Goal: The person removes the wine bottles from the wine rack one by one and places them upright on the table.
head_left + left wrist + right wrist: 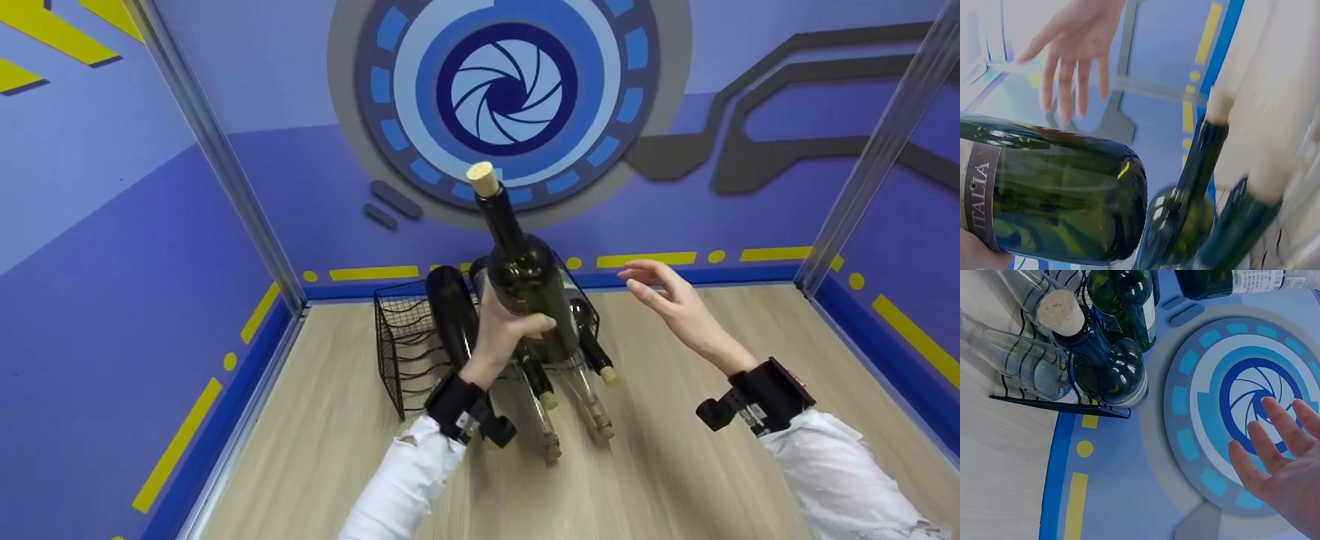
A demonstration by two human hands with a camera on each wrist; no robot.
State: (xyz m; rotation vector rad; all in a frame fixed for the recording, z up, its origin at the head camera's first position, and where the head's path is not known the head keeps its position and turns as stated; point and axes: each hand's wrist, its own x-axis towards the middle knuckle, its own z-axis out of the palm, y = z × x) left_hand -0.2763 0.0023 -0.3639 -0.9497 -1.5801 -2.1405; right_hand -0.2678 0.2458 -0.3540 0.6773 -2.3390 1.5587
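My left hand (501, 330) grips a dark green wine bottle (525, 277) round its body and holds it tilted above the rack, its cork (484, 178) uppermost. In the left wrist view that bottle (1067, 191) lies across the picture, part of its label showing. To the right of it, in the air, my right hand (679, 311) has its fingers extended and touches nothing; the right wrist view shows the same hand (1286, 455) with spread fingers. Below the held bottle, the black wire rack (390, 352) carries several corked bottles, partly hidden by my left hand and the held bottle.
In the rack lie a dark bottle (450, 307) at the left, a green bottle (592, 345) at the right, and clear bottles (596, 412) whose necks jut forward. The rack stands on a wood-grain table (675, 450) near the blue back wall (292, 187). Metal posts (870, 142) mark the corners.
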